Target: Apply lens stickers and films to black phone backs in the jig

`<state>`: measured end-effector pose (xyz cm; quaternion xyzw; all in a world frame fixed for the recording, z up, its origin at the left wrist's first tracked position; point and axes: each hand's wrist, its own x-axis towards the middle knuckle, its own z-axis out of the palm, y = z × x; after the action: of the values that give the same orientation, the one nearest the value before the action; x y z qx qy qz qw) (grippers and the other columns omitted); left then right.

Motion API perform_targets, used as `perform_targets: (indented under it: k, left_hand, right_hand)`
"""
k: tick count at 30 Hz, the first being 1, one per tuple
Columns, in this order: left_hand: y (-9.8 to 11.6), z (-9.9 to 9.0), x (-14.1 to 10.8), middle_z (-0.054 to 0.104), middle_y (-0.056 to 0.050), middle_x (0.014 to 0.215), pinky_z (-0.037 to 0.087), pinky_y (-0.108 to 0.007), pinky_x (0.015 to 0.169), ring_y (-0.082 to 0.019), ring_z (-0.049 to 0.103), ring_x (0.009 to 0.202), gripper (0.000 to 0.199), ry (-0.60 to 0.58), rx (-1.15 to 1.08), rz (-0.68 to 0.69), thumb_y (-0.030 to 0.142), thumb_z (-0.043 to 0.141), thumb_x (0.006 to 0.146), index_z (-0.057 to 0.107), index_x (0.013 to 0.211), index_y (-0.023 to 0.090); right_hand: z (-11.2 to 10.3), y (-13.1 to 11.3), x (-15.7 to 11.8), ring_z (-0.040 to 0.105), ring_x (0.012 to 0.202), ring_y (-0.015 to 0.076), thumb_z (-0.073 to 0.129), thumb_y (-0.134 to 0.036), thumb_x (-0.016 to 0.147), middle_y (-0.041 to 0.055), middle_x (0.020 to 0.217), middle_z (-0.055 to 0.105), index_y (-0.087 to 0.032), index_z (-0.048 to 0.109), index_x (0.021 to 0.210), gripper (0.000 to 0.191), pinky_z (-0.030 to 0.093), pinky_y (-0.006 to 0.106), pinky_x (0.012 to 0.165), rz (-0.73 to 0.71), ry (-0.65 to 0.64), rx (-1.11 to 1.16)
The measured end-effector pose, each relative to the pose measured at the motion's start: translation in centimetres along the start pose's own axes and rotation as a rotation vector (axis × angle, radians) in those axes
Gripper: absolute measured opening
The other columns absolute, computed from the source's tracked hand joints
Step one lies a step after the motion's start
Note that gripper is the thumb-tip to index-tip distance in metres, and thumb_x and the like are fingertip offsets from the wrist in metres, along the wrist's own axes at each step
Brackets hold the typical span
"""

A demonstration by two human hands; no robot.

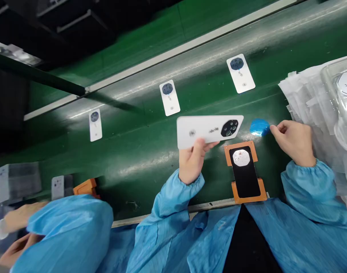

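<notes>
The white panel [202, 127] is extending lengthwise from left to right, its printed face showing to the viewer. It is presenting rounded corners, a dark camera section [229, 128] with circular lens features at the right end, small dark lettering beside that section, and a round dark mark toward the left end. The left hand [192, 161] is supporting its lower edge. The blue film [259, 127] is showing a glossy, roughly round, creased surface. It is sitting just beside the panel's right end, apart from it, its right edge meeting the right hand's [272, 129] fingertips.
</notes>
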<state>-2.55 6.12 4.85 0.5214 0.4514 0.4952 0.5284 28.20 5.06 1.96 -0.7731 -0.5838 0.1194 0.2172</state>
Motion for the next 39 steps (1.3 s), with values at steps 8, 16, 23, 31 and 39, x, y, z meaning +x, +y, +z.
perform_targets:
  k: [8,16,23,31,39]
  left_hand:
    - [0.7,1.8,-6.9,0.072,-0.018,0.136,0.057,-0.044,0.115,-0.030,0.059,0.142,0.035,-0.487,0.890,0.849,0.015,0.054,0.104,0.063,0.138,0.011]
    - [-2.7,3.1,-8.6,0.072,-0.018,0.135,0.058,-0.043,0.114,-0.031,0.061,0.139,0.036,-0.447,0.990,0.867,0.017,0.058,0.102,0.061,0.137,0.009]
    - [-3.2,2.5,-8.1,0.069,-0.025,0.137,0.055,-0.046,0.118,-0.034,0.058,0.142,0.037,-0.519,1.099,0.784,0.017,0.056,0.102,0.059,0.137,0.006]
    - [-4.8,3.0,-7.0,0.061,-0.027,0.147,0.055,-0.055,0.114,-0.039,0.052,0.146,0.023,-0.496,1.243,0.714,0.016,0.060,0.099,0.060,0.123,0.014]
    - [-5.8,3.5,-7.3,0.056,-0.032,0.150,0.055,-0.053,0.116,-0.042,0.044,0.150,0.026,-0.477,1.206,0.746,0.009,0.059,0.096,0.059,0.121,0.011]
  right_hand:
    - [-4.4,-2.9,-7.6,0.074,0.115,0.0287,0.066,-0.008,0.095,0.0123,0.128,0.074,-0.021,0.064,0.137,0.045,0.065,0.043,0.093,-0.901,-0.142,0.170]
    - [-1.6,-1.0,-8.3,0.076,0.113,0.0330,0.066,-0.001,0.093,0.0185,0.125,0.076,-0.009,0.061,0.141,0.049,0.067,0.048,0.092,-1.111,-0.090,0.019]
    - [-1.1,-0.7,-8.0,0.074,0.119,0.0299,0.060,-0.005,0.098,0.0127,0.129,0.076,-0.017,0.058,0.146,0.050,0.063,0.048,0.098,-1.072,-0.137,-0.010]
    - [0.7,-1.1,-7.8,0.058,0.141,0.0387,0.053,-0.006,0.100,0.0237,0.153,0.057,-0.004,0.052,0.150,0.050,0.053,0.058,0.113,-1.041,-0.260,-0.177]
    - [1.2,-1.8,-8.5,0.053,0.145,0.0408,0.054,-0.010,0.100,0.0290,0.155,0.053,0.002,0.047,0.153,0.055,0.050,0.057,0.119,-1.027,-0.270,-0.180]
